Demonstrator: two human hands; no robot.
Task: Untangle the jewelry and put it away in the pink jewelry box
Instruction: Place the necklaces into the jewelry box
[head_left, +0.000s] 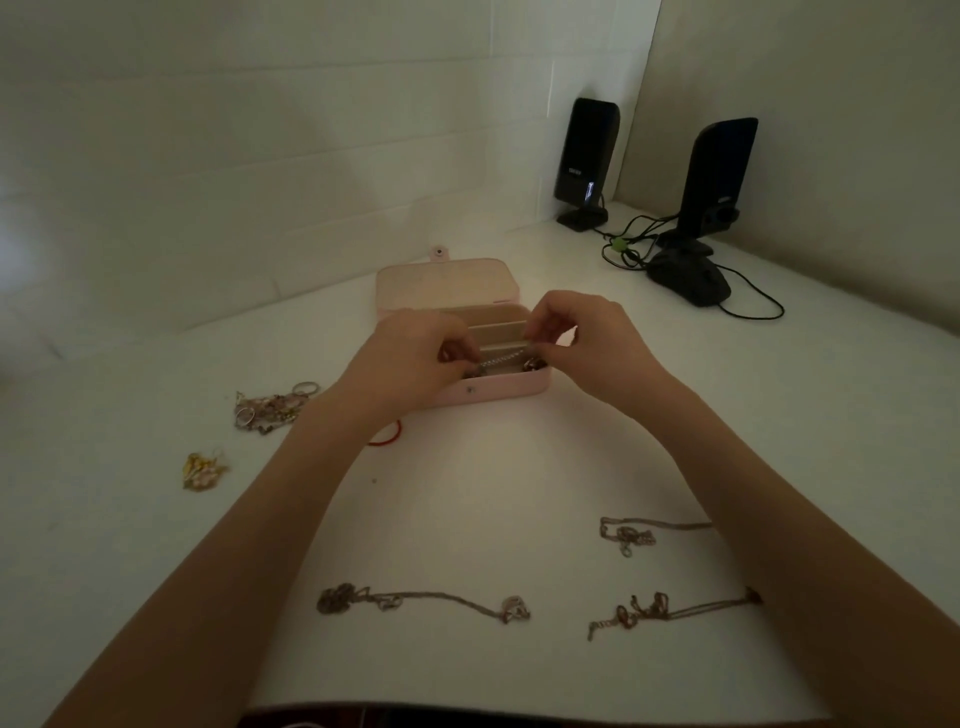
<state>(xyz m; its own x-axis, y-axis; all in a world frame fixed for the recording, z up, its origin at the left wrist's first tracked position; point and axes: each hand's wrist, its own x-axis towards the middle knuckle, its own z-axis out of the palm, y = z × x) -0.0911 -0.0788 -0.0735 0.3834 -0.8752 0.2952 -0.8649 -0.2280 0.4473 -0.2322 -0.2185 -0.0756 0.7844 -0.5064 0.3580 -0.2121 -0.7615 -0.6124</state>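
The pink jewelry box (498, 391) stands open mid-table, lid folded back, cream dividers inside. My left hand (415, 348) and my right hand (576, 332) hover over its front compartment, each pinching an end of a silver chain (501, 359) stretched between them just above the box. Three necklaces lie near me: a long chain (426, 603), a coppery chain (670, 610) and a thin chain (631, 532). A tangled pile with rings (270, 405) and yellow earrings (203, 470) lie at the left. A red band (388, 435) peeks from under my left wrist.
Two black speakers (587, 156) (719, 176) stand at the back right corner with a black mouse (691, 278) and loose cables (631, 249). White walls close the table at the back and right.
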